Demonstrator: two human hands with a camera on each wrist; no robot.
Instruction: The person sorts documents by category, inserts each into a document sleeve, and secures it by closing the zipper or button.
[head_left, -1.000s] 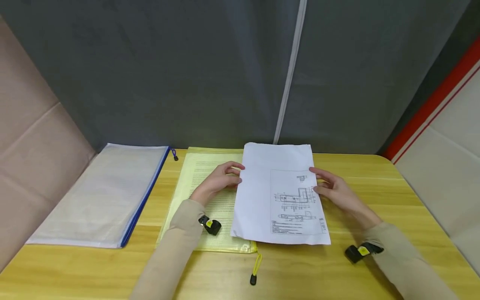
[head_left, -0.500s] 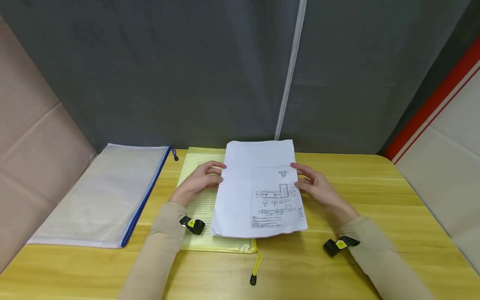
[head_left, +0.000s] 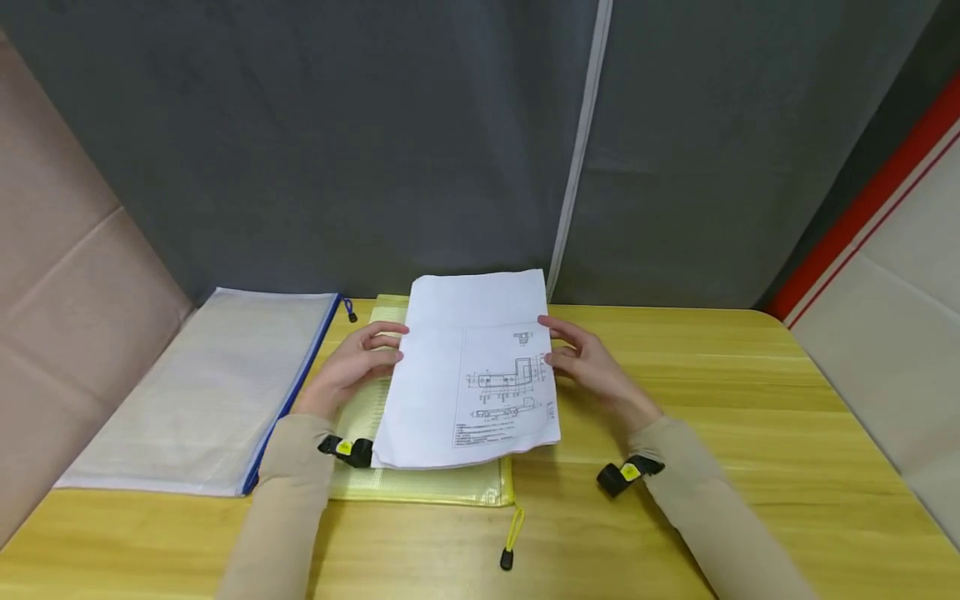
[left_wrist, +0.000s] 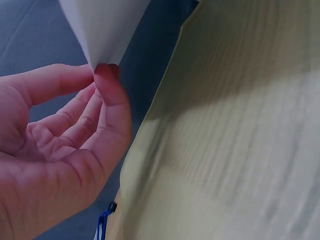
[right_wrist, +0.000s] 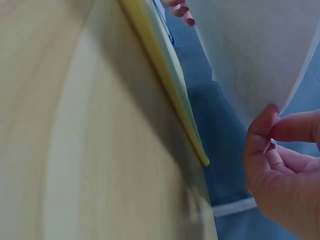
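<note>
**Two hands holding a sheaf of paper above a yellow pouch**

Two hands are shown at the side edges of a white paper sheaf (head_left: 468,375), which is held raised and tilted over the surface (head_left: 750,400). The left edge is pinched by the left hand (head_left: 358,358): in the left wrist view the paper (left_wrist: 102,25) is seen caught between the thumb and the curled fingers (left_wrist: 107,80). The right edge is pinched in the same way by the right hand (head_left: 585,362), thumb against fingertips (right_wrist: 260,130), with the sheets (right_wrist: 250,50) fanned slightly apart above them. A line drawing and a block of small print are carried on the top sheet, towards its right half; the print is too small to be read.

A yellow pouch (head_left: 427,483) lies flat on the surface directly beneath the sheaf, and is largely covered by it in the head view. Its yellow zip pull (head_left: 512,533) trails off the near right corner towards the viewer. A white pouch (head_left: 202,383) with a blue edge is laid to the left, just beside the yellow one. A small black-and-yellow device is worn at each wrist, over beige sleeves. A grey curtain (head_left: 450,142) stands behind the surface.
</note>
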